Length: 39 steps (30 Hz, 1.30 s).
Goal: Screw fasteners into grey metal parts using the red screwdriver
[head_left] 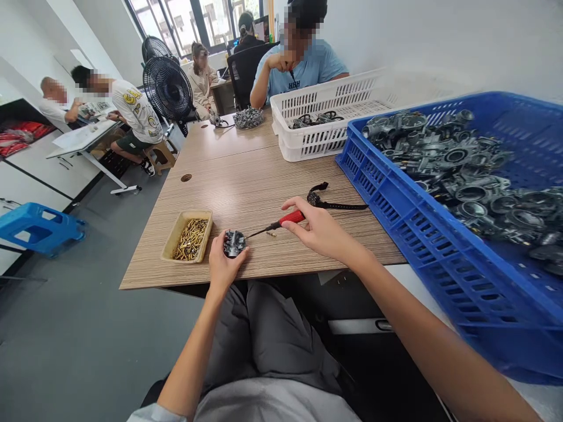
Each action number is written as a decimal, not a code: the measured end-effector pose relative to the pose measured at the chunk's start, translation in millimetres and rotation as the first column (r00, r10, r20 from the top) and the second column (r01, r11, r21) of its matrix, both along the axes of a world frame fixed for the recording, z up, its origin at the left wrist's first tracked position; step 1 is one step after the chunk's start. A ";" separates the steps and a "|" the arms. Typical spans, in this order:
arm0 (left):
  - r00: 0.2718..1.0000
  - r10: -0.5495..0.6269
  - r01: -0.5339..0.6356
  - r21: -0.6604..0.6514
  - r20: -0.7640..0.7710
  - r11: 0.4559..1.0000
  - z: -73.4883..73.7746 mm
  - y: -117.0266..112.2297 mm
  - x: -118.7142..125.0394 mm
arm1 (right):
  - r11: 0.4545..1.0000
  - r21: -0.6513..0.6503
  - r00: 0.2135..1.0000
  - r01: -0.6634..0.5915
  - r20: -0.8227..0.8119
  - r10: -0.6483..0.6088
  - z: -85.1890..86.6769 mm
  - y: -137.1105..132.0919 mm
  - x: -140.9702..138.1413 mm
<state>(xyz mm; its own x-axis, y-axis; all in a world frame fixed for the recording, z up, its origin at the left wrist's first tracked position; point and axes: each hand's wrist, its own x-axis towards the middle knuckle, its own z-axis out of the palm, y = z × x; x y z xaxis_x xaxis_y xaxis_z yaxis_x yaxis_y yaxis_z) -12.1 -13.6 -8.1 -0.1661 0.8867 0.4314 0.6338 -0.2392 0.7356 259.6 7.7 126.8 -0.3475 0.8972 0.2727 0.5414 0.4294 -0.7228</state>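
Person's left hand [225,262] grips small metal part [234,242] at table [229,187] near edge, just right of tray [169,241] of brass pieces [190,240]. Right hand [323,231] pinches red-handled screwdriver [292,218], tip at part's right side, contact unclear. Blue crate [398,202] of metal castings [466,164] stands farther right.

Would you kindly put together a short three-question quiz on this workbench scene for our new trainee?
1. What does the right hand hold?
2. Fill in: from the wearer's view, the left hand grips a metal part to the ____ of the beige tray.
3. What fills the blue crate: A) cardboard boxes, B) metal castings, C) screwdrivers?

Key: 1. A red-handled screwdriver. 2. Right. 3. B.
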 end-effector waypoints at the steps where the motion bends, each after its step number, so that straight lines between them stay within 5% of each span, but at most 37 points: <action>1: 1.000 0.003 -0.003 0.002 0.002 1.000 0.1 -0.1 0.0 | 1.000 0.013 1.000 -0.002 -0.006 0.002 0.3 0.2 0.1; 9: 1.000 0.002 -0.002 0.012 -0.012 1.000 -2.0 0.0 -0.7 | 0.987 -0.061 0.989 0.146 0.017 -0.145 -10.7 4.0 -3.9; 17: 1.000 0.011 -0.011 0.011 0.002 1.000 -2.0 0.2 -0.6 | 0.996 0.015 0.995 -0.089 -0.048 0.089 -2.6 2.8 -0.9; 24: 1.000 0.002 -0.002 0.009 0.000 1.000 -2.1 0.4 -0.2 | 0.995 -0.043 0.996 0.091 -0.018 -0.092 -11.7 6.1 -0.4; 30: 1.000 0.011 -0.011 0.002 0.002 1.000 -0.2 -0.1 0.9 | 1.000 0.007 0.999 -0.027 -0.043 0.027 -6.3 3.5 0.3; 36: 1.000 0.002 -0.002 0.007 -0.015 1.000 -0.1 -0.6 0.8 | 0.995 -0.042 0.996 0.092 -0.006 -0.092 -8.8 2.8 -2.1; 39: 1.000 0.002 -0.002 0.009 -0.020 1.000 -0.9 -0.3 0.6 | 0.999 -0.025 0.999 0.035 -0.023 -0.036 -9.0 3.7 -1.0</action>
<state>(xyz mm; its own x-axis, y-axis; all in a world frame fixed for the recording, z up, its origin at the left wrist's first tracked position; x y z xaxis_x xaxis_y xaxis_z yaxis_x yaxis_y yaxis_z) -11.5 -13.9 -9.0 -0.1591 0.8824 0.4429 0.6489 -0.2447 0.7205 258.6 11.4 117.8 -0.3089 0.9154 0.2582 0.5392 0.3922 -0.7453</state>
